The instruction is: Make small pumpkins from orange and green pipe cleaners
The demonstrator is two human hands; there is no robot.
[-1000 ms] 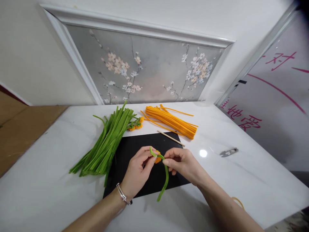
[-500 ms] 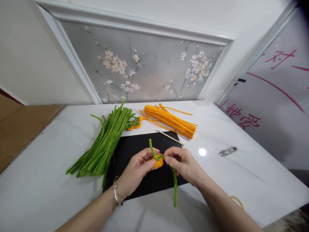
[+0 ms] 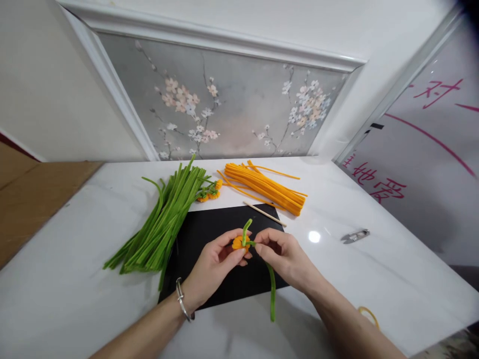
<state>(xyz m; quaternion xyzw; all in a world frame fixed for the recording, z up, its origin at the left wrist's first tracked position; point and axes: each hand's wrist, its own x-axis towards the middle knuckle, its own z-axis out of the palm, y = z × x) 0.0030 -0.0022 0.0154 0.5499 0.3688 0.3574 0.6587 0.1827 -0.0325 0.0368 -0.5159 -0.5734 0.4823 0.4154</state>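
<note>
My left hand (image 3: pixel 220 257) is closed on a small orange pipe-cleaner flower (image 3: pixel 238 243), pinched between thumb and fingers. A short green stem end sticks up from the flower. My right hand (image 3: pixel 285 254) pinches a green pipe cleaner (image 3: pixel 272 294) close beside the flower; one end reaches to the flower's base and the long tail hangs down below my fingers. Both hands are held above a black mat (image 3: pixel 209 224). How the green strand is fastened at the flower is partly hidden by my fingers.
A bundle of green pipe cleaners (image 3: pixel 160 224) lies left, beside finished-looking orange flowers (image 3: pixel 209 192). Orange pipe cleaners (image 3: pixel 265 187) lie at the back, near a thin wooden stick (image 3: pixel 265 213). Thread snips (image 3: pixel 355 236) and a yellow ring (image 3: pixel 369 316) are on the right.
My left hand has turned the flower, and its upright green end now leans right instead of left. My right hand keeps its pinch in almost the same place.
</note>
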